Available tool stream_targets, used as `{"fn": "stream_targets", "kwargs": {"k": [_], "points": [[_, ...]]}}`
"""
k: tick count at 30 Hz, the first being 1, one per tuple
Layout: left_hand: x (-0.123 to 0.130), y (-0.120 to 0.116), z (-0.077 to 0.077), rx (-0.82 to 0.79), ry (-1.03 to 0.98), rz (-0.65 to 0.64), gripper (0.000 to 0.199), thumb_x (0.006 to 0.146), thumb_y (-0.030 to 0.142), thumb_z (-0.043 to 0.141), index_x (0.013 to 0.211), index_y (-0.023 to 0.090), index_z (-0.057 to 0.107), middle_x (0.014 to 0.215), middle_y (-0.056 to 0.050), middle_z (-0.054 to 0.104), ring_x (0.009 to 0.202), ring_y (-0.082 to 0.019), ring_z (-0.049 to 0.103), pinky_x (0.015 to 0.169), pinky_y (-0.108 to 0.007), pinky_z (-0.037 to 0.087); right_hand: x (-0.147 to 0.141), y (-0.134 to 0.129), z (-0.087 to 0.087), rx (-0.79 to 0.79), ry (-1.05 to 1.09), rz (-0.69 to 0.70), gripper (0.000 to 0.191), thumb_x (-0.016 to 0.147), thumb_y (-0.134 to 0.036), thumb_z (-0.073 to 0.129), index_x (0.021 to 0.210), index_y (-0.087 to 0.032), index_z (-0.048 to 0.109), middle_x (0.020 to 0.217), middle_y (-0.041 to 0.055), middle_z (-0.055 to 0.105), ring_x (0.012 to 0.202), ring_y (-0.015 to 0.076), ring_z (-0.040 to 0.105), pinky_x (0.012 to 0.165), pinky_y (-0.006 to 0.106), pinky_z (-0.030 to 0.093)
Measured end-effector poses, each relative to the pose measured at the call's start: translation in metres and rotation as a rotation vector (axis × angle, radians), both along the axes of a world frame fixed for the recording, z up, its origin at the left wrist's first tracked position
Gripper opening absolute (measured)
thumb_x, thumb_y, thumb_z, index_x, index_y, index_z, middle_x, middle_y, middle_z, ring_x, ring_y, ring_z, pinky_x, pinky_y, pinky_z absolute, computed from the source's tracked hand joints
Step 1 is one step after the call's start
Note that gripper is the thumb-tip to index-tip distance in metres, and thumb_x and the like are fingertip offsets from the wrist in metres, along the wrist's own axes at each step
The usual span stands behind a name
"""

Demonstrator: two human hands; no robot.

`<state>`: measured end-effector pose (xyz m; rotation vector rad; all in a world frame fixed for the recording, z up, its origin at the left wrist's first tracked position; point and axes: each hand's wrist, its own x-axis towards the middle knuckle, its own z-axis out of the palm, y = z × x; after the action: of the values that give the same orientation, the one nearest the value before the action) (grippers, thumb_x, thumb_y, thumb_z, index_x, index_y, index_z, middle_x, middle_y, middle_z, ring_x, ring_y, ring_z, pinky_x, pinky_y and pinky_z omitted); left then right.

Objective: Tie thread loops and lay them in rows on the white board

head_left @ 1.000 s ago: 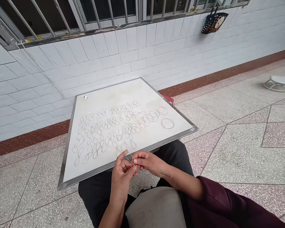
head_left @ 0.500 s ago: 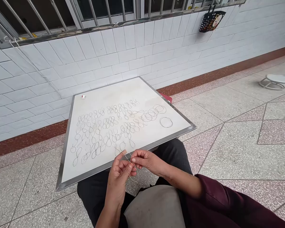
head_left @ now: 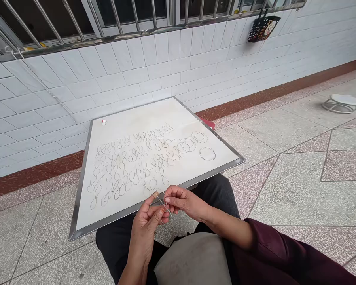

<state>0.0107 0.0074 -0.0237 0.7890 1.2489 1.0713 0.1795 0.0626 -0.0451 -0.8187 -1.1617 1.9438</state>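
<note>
A thin pale wire or cord (head_left: 168, 211) runs between my two hands, over the front edge of the white board. My left hand (head_left: 148, 221) pinches it between thumb and fingers, its index finger stretched up with a tan wrap near the tip. My right hand (head_left: 185, 202) is closed on the same strand, thumb against the fingers. On the white board (head_left: 136, 113) lie rows of thin dark loops, many shaped like a figure eight. Overlapping round rings (head_left: 187, 145) lie to their right, and a separate coiled ring (head_left: 207, 153) lies near the right corner.
The metal-edged board rests over my lap, near a tiled wall (head_left: 130, 85). A small red and white object (head_left: 103, 122) sits at its far left corner. A low white stool (head_left: 341, 103) stands at the right. A dark basket (head_left: 263, 28) hangs from the window bars.
My left hand has shifted slightly left and down, a little apart from my right hand. The strand between them has changed shape.
</note>
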Motion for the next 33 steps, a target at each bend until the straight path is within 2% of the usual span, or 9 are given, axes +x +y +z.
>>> {"fn": "stream_targets", "kwargs": {"k": [4,7,12,21,27,33], "points": [[-0.004,-0.004,-0.005,0.0,-0.063,0.004,0.067,0.076,0.044,0.078,0.136,0.021,0.059,0.101,-0.011,0.077,0.09,-0.024,0.071,0.087,-0.039,0.053,-0.002,0.002,-0.004,-0.004,-0.012,-0.062,0.039,0.078,-0.053,0.075,0.087,-0.019,0.059,0.065,-0.0051,0.058,0.058,0.0091,0.053,0.058,0.023,0.04],[-0.005,-0.005,-0.01,-0.037,-0.034,0.038,0.068,0.072,0.041,0.082,0.133,0.019,0.061,0.098,-0.011,0.077,0.085,-0.021,0.07,0.079,-0.034,0.054,-0.004,0.002,-0.003,0.014,-0.031,-0.092,0.04,0.076,-0.054,0.075,0.086,-0.019,0.058,0.066,-0.0061,0.056,0.056,0.008,0.051,0.057,0.023,0.04],[-0.005,-0.006,-0.014,-0.018,0.012,0.065,0.066,0.075,0.04,0.08,0.134,0.018,0.059,0.093,-0.01,0.077,0.08,-0.019,0.067,0.065,-0.027,0.052,-0.004,0.0,0.0,0.038,-0.03,-0.068,0.039,0.079,-0.055,0.072,0.088,-0.019,0.058,0.073,-0.0048,0.058,0.06,0.0083,0.052,0.058,0.023,0.04],[0.0,-0.006,-0.006,-0.011,0.054,0.082,0.066,0.072,0.04,0.081,0.132,0.018,0.061,0.08,-0.006,0.075,0.077,-0.019,0.067,0.066,-0.028,0.053,-0.005,0.001,-0.003,0.019,-0.022,-0.03,0.039,0.071,-0.047,0.082,0.085,-0.018,0.06,0.072,-0.0041,0.061,0.06,0.0081,0.051,0.059,0.023,0.04],[0.002,-0.005,-0.008,-0.016,0.033,0.055,0.064,0.072,0.038,0.082,0.129,0.018,0.062,0.077,-0.003,0.073,0.07,-0.015,0.065,0.067,-0.027,0.052,-0.003,0.001,-0.005,-0.002,-0.006,0.042,0.037,0.072,-0.043,0.083,0.094,-0.018,0.068,0.074,-0.0029,0.062,0.064,0.009,0.054,0.061,0.024,0.039],[0.004,-0.004,-0.007,-0.003,0.026,0.065,0.065,0.072,0.036,0.083,0.13,0.017,0.059,0.076,0.0,0.069,0.068,-0.013,0.062,0.063,-0.025,0.051,-0.004,0.0,-0.003,0.001,-0.015,0.028,0.032,0.073,-0.042,0.082,0.084,-0.017,0.067,0.069,-0.0037,0.06,0.061,0.0079,0.051,0.06,0.023,0.038]]}}
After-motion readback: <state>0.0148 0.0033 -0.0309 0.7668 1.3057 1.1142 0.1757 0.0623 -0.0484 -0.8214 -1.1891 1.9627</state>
